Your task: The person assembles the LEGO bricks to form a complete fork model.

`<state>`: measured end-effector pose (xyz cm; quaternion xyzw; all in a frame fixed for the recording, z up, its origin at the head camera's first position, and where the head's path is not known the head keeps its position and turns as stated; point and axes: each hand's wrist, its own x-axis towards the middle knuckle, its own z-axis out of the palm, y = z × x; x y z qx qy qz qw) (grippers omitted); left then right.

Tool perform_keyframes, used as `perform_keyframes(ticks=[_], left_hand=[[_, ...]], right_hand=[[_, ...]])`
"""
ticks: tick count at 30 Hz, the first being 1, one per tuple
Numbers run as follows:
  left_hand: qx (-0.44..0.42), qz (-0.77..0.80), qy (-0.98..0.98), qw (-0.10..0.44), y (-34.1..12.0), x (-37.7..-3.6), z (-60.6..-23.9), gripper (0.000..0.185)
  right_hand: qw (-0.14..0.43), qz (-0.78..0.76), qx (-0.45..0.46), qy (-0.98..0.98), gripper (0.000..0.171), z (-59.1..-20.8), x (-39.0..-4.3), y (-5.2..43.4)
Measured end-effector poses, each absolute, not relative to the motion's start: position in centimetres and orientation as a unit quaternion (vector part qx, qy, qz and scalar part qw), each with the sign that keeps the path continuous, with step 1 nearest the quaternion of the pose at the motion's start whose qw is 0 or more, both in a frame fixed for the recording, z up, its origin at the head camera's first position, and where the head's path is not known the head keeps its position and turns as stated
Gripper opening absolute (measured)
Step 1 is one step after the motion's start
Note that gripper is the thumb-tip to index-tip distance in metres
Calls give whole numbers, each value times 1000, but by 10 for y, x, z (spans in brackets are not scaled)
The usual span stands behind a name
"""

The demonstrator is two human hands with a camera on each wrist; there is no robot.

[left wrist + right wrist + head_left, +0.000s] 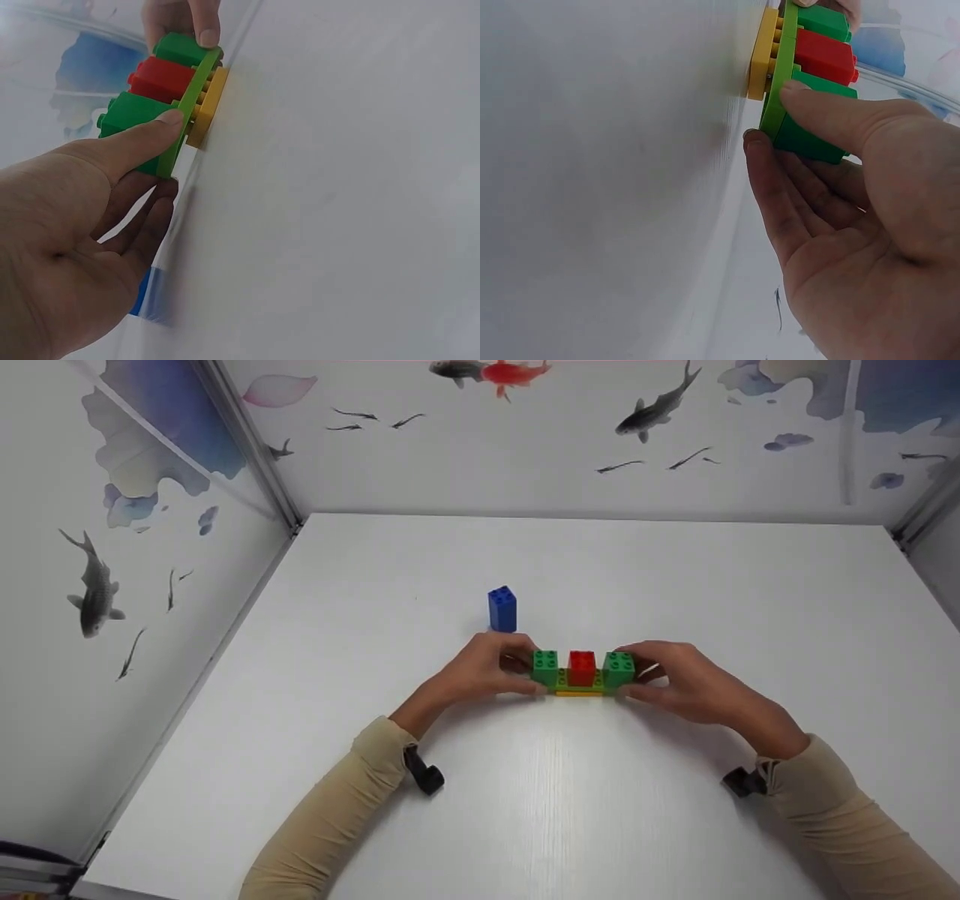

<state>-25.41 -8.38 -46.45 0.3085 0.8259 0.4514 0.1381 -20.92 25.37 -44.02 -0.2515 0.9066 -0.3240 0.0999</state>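
Note:
A toy-brick assembly stands low over the table in the head view: a lime-green plate [562,680] carries a left green brick [545,669], a red brick [582,669] in the middle and a right green brick [619,670]. Beneath the plate is a yellow brick [208,109]; in the left wrist view some of its studs show in the gap between the two. My left hand [484,666] pinches the assembly's left end, thumb on the near side. At the opposite end, my right hand [686,682] pinches it likewise, thumb near the plate's edge.
A tall blue brick [502,611] stands upright on the white table [375,585], just beyond my left hand. White panels [525,472] printed with fish border the table at the back and left.

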Motion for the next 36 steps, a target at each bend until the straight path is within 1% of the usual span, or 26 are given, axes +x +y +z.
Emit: perform_keyframes(ticks=[5, 11, 15, 20, 27, 33, 36], left_hand=[[321, 433, 833, 126, -81, -251, -461, 36], [338, 436, 824, 128, -81, -249, -459, 37], [339, 434, 825, 128, -81, -250, -460, 38], [335, 431, 827, 131, -81, -250, -461, 38], [325, 440, 825, 144, -81, -251, -462, 36], [320, 442, 826, 146, -79, -250, -462, 36], [318, 440, 827, 143, -79, -249, -461, 36]], right_hand=[[95, -317, -254, 909, 52, -440, -209, 254], [87, -311, -264, 909, 52, -441, -210, 256], [80, -305, -261, 912, 50, -441, -209, 257], [84, -300, -251, 916, 45, -440, -208, 258], [81, -303, -263, 913, 54, -437, -207, 259], [84, -305, -262, 912, 54, -436, -207, 258], [89, -309, -253, 913, 58, -436, -208, 258]])
